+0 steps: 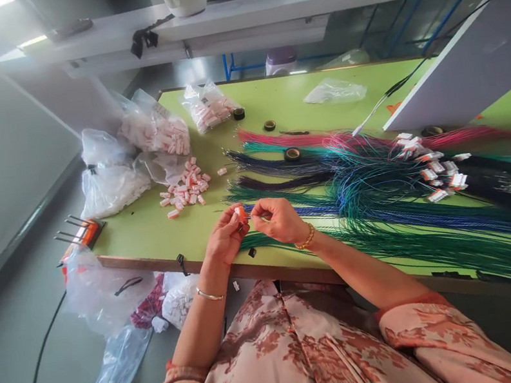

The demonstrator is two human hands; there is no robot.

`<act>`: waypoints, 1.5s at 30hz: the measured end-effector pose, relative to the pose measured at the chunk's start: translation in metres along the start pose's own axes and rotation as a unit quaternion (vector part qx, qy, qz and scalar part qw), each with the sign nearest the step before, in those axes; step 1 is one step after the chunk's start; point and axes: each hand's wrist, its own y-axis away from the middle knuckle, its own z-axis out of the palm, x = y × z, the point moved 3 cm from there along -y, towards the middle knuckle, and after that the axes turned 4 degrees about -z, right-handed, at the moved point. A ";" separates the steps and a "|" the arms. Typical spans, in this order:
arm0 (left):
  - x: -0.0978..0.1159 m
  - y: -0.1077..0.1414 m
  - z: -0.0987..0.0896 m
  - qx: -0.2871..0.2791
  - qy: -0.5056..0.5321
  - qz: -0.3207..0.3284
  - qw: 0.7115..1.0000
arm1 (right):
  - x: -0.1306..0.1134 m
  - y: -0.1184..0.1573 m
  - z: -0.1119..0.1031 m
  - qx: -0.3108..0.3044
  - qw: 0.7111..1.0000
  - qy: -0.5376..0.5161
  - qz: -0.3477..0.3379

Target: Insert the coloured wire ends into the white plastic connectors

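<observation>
On the green table (154, 228), long wire bundles (386, 209) fan to my right. My left hand (225, 239) pinches a small connector (239, 212) above the near edge; my right hand (278, 219) pinches a thin wire toward it. A loose pinch could drop the connector.

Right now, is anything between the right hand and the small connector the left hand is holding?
Nothing visible. The left hand pinches the small orange-and-white plastic connector, and the right hand sits right beside it, fingertips nearly touching it.
</observation>
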 end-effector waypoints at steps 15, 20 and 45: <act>-0.007 0.004 0.012 0.063 -0.104 0.105 0.987 | 0.012 0.004 0.003 -0.016 0.995 -0.078 0.057; -0.007 0.008 0.009 0.062 -0.094 0.094 0.989 | 0.011 0.011 0.007 -0.044 0.998 -0.030 0.029; -0.018 0.018 -0.011 0.073 -0.070 0.042 0.994 | 0.062 -0.074 0.035 -0.201 0.909 0.364 0.005</act>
